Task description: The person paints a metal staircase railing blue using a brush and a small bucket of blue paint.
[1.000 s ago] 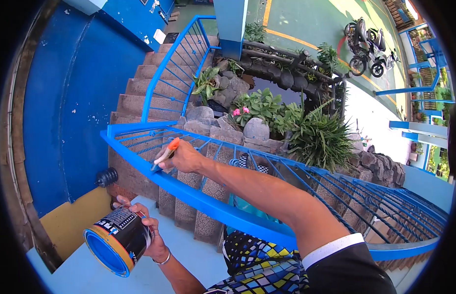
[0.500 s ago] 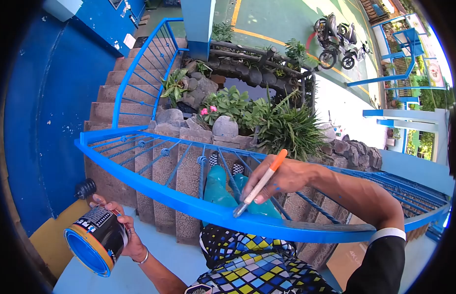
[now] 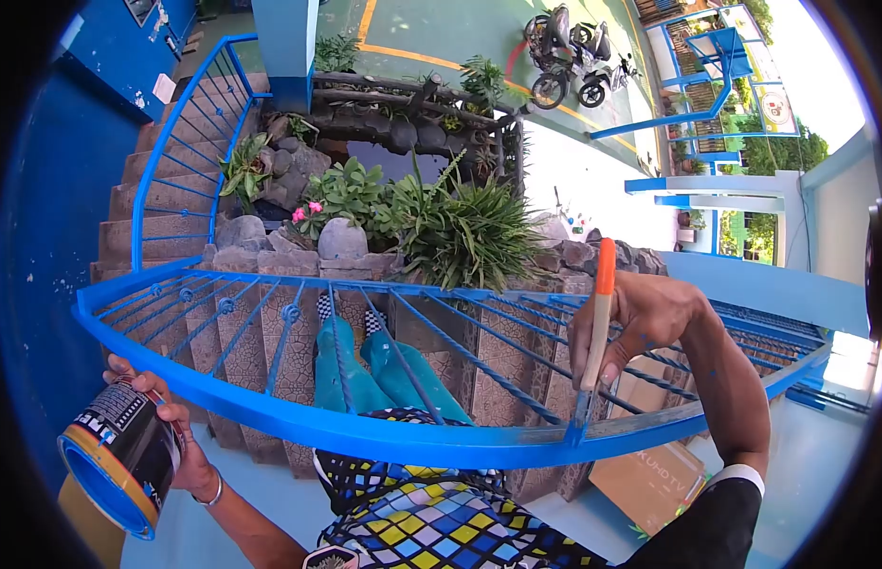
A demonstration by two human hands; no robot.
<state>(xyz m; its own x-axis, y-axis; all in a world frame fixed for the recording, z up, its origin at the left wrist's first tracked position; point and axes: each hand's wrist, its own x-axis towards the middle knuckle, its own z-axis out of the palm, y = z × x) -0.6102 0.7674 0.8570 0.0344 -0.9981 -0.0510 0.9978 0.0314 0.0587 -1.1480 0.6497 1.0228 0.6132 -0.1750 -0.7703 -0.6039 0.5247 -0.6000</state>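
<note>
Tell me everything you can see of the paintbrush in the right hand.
The paintbrush is slim, with an orange tip at the top end, a pale, wood-like handle, a greyish ferrule and short bristles coated in blue paint. It stands nearly upright, bristles down. The right hand pinches its handle around the middle. The bristle tip touches the top of the blue handrail. It is well apart from the paint can in the left hand.

Right hand (image 3: 649,318) raised, pinching (left hand (image 3: 178,444) cupped low).
</note>
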